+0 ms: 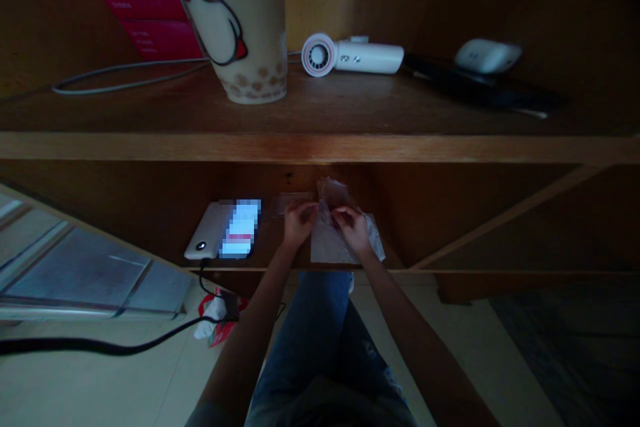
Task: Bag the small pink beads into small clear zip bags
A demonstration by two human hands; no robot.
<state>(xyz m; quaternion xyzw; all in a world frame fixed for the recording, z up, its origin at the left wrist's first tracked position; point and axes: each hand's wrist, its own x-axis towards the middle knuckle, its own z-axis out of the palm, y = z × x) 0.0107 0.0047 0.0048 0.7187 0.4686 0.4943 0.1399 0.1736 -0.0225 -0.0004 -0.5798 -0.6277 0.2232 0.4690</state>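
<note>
On the lower shelf lies a thin, crinkled clear plastic bag [333,193], partly folded over a flat whitish sheet of plastic [325,247]. From the left, my left hand [299,223] pinches the edge of the bag between thumb and fingertips. Across from it, my right hand [354,227] has its fingers closed on the crumpled film, and its palm rests over the whitish plastic. A small gap separates the two hands. Another clear flat piece [295,197] shows behind my left hand. Dim light hides the exact folds at my fingertips.
To the left lie a lit phone [241,230] and a pale power bank [203,233] with a black cable. The upper shelf [320,147] overhangs, bearing a bubble tea cup [255,33], a white handheld fan [360,57], a white earbud case [487,55] and a pink box [145,7].
</note>
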